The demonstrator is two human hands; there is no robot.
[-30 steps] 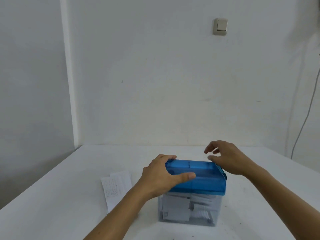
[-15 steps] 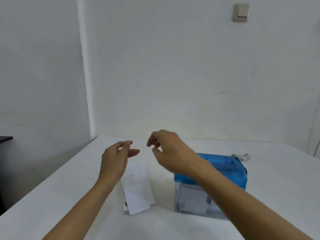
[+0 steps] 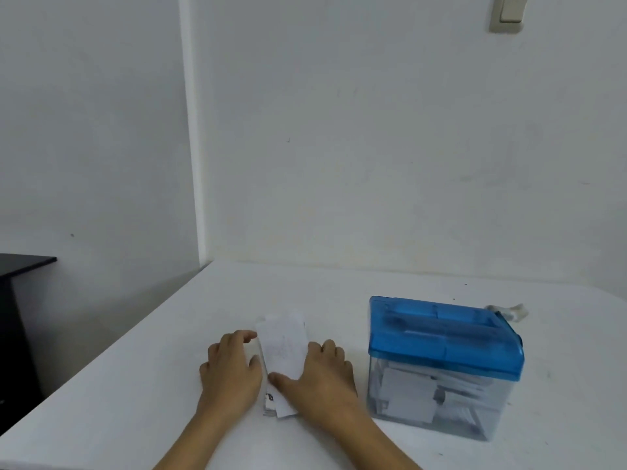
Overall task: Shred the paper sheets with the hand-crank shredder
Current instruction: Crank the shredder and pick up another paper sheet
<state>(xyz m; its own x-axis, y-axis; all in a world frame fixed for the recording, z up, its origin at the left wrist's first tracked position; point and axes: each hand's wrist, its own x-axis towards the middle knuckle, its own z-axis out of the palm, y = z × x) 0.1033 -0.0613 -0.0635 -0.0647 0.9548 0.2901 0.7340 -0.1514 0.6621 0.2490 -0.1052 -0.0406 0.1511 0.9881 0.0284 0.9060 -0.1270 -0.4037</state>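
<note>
A small stack of white paper sheets [image 3: 284, 347] lies on the white table [image 3: 135, 385], left of the shredder. My left hand [image 3: 230, 368] rests flat at the stack's left edge, fingers relaxed. My right hand [image 3: 320, 374] lies on the stack's right edge, its thumb on the paper. The hand-crank shredder [image 3: 444, 337] has a blue lid over a clear bin holding paper pieces. Its pale crank handle [image 3: 507, 312] sticks out at the far right. Neither hand touches the shredder.
A white wall runs behind the table, with a light switch [image 3: 507, 13] high on the right. A dark cabinet [image 3: 17, 300] stands off the table's left edge.
Both hands have left the shredder, moved left and come down onto the paper stack. The view has shifted left, so the shredder now sits at the right.
</note>
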